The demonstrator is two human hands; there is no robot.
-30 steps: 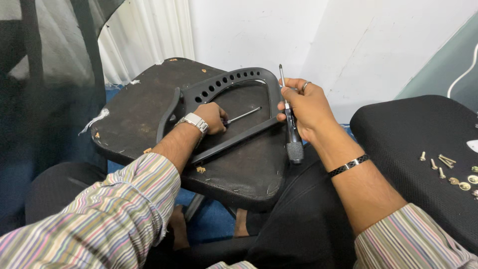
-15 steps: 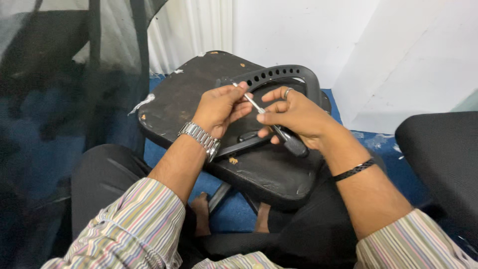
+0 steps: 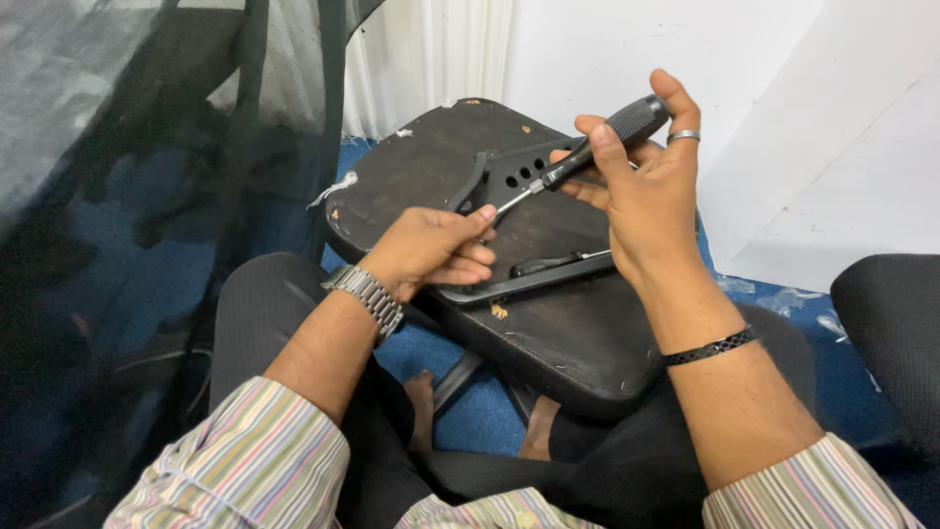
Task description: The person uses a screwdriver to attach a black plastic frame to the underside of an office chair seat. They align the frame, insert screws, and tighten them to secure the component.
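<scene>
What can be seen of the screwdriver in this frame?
The screwdriver has a black, textured handle and a thin, bright metal shaft. It lies tilted, handle up to the right, shaft pointing down-left. The right hand wraps its fingers around the handle; the left hand closes on the tip end, hiding it. It is held above the black perforated plastic part lying on the dark seat board.

Screwdriver (image 3: 587,157): black ribbed handle up and to the right, thin silver shaft slanting down-left, tip hidden at the fingers of the left hand. Black plastic armrest bracket (image 3: 519,225): curved frame with a row of round holes along its upper band, a flat straight bar along its lower edge, lying tilted on a worn dark chair seat base (image 3: 578,343), touching it, partly covered by the hands.
</scene>
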